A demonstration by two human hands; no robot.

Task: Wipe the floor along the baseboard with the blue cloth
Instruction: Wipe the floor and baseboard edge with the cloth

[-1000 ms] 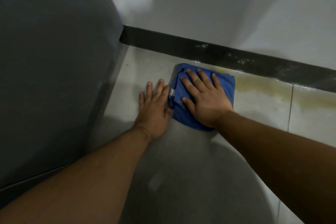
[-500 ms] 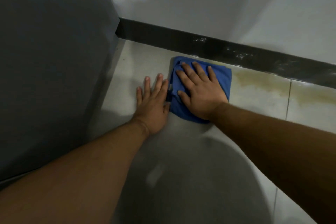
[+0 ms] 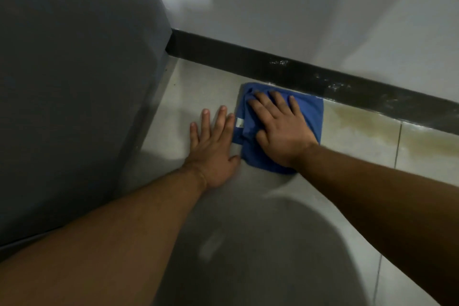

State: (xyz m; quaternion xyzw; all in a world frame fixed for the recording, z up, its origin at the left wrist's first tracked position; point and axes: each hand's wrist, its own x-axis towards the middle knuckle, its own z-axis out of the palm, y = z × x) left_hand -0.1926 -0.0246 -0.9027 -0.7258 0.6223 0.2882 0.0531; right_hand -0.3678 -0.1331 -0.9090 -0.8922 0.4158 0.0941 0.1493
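- While its far edge touches the baseboard, the blue cloth lies on the floor under the right hand, fingers straight, pressing.
- Left hand rests flat, fingers apart, just left.

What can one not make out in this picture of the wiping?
In the head view:
The floor under the blue cloth is hidden by the cloth and the right hand pressing it.
The white tag on the cloth is too small to read.
The yellowish stain along the baseboard is cut off by the right edge.
The dark grey panel is cut off left and above.
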